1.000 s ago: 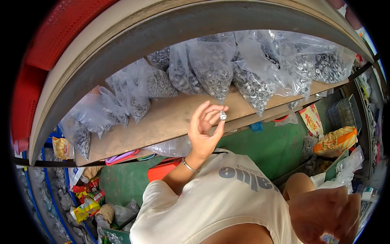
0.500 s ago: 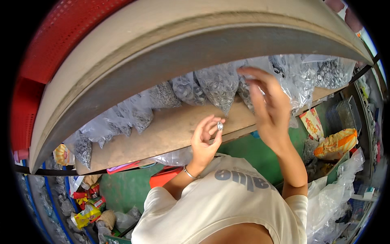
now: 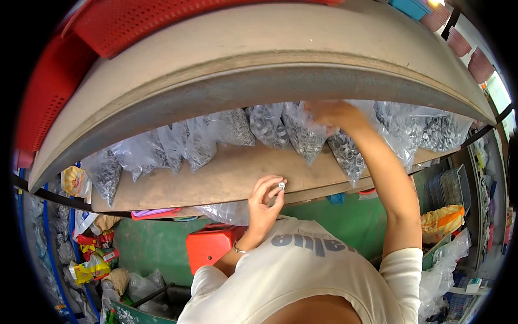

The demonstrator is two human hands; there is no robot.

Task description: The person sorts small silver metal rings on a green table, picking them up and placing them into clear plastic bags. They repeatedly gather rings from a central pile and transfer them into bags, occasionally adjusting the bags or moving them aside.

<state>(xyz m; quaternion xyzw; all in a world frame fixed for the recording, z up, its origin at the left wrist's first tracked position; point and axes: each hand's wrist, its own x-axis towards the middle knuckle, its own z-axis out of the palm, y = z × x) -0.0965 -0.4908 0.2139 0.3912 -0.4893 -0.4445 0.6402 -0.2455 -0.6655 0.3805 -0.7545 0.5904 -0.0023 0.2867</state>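
Observation:
My left hand (image 3: 263, 204) pinches a small shiny silver metal piece (image 3: 281, 186) between thumb and fingertips, above the front edge of a wooden shelf (image 3: 226, 171). My right hand (image 3: 335, 114) reaches in under the upper board, at the top of a clear plastic bag of metal rings (image 3: 305, 136). Motion smears its fingers, and I cannot make out whether they grip the bag. Beside that arm hangs another clear bag of metal rings (image 3: 348, 156), its point over the shelf edge.
The thick upper board (image 3: 280, 81) overhangs the row of bags; red perforated baskets (image 3: 140, 24) stand on it. More bags of small metal parts (image 3: 105, 175) line the shelf leftward. Below are a red box (image 3: 208, 248), a green floor (image 3: 151, 248) and an orange-and-white sack (image 3: 442, 221).
My right hand has moved up and forward, from above the shelf's front to the bags. My left hand still holds the metal piece. The view has shifted, showing more of the upper board.

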